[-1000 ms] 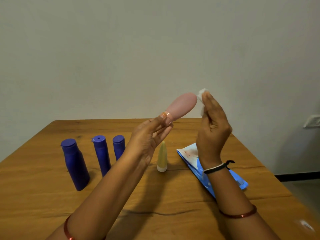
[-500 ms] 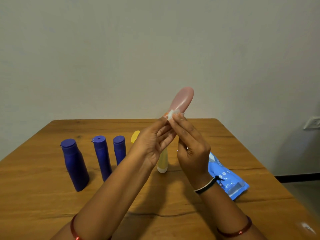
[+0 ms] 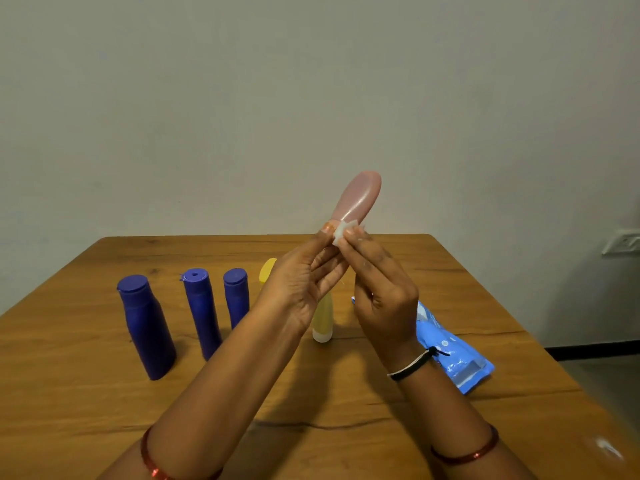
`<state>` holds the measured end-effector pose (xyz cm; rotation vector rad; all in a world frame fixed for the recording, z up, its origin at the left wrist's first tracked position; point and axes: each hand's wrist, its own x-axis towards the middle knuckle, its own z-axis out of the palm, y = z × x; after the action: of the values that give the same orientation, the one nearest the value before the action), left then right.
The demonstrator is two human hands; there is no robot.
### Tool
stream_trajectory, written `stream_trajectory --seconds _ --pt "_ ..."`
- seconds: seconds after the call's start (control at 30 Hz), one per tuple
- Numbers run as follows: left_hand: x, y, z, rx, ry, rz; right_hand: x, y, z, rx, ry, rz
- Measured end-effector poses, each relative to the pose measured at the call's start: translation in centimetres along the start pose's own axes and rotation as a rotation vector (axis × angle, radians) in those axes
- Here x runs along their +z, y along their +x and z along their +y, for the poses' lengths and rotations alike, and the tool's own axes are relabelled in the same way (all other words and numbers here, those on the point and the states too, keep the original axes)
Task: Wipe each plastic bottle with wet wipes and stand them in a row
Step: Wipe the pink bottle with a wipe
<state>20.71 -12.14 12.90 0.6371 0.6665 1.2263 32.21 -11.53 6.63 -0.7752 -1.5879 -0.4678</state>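
Left hand (image 3: 298,289) raised above table (image 3: 450,271) middle, fingers curled round pink bottle (image 3: 358,197) neck end. Right hand (image 3: 382,292) pinches small white wipe (image 3: 341,232) against same end. Bottle glossy, rounded base tilted up toward far edge.

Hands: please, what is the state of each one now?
Left hand: holding the pink bottle at its lower end.
Right hand: pinching the white wipe against the bottle.
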Motion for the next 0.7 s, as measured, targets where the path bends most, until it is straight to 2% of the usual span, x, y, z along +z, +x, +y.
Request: stream_trajectory --seconds 0.07,0.13,0.27,0.33,0.53,0.7 --pt "-0.4 0.3 0.0 0.032 0.048 0.015 -0.5 -0.3 0.6 0.013 -0.029 -0.017" --pt "-0.7 0.4 0.1 0.141 0.178 0.022 -1.1 0.0 0.7 0.026 -0.064 0.007" --pt "-1.1 0.1 0.5 0.588 0.630 0.043 -2.5 2.4 0.2 0.066 -0.056 0.162" --pt "-1.0 -0.2 0.7 0.703 0.731 0.008 -2.6 3.5 -0.2 0.042 -0.031 0.143" --pt "-0.8 -0.9 1.0 0.736 0.673 -0.084 -1.4 2.5 -0.8 -0.013 0.047 0.016" --pt "-0.9 -1.2 0.7 0.761 0.717 -0.121 -1.6 2.7 0.0 0.263 0.100 0.012"
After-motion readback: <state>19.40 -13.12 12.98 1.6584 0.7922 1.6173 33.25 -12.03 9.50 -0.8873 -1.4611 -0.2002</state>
